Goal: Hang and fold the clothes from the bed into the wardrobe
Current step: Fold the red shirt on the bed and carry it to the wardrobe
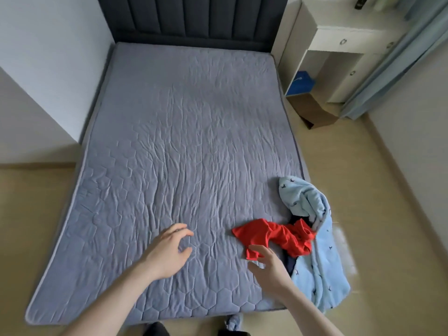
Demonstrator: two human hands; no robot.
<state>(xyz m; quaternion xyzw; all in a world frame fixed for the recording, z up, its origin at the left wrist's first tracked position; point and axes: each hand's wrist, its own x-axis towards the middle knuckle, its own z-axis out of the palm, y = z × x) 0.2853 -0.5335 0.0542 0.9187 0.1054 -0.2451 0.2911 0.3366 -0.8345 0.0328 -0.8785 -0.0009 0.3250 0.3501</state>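
A crumpled red garment (274, 235) lies near the bed's front right corner. Beside it, a light blue fleece garment (315, 258) with small dark marks drapes over the bed's right edge, and a dark navy piece (291, 261) shows between them. My right hand (269, 265) hovers with fingers spread just at the red garment's near end, holding nothing. Over the bare quilt to the left, my left hand (169, 251) hangs with loosely curved fingers, holding nothing. The bed (181, 141) has a grey-blue quilted cover.
A dark padded headboard (191, 18) stands at the far end. At the back right are a white bedside cabinet (339, 57) with a blue item inside, a brown cardboard box (312, 112) on the floor and a pale blue curtain (392, 57). Beige floor surrounds the bed.
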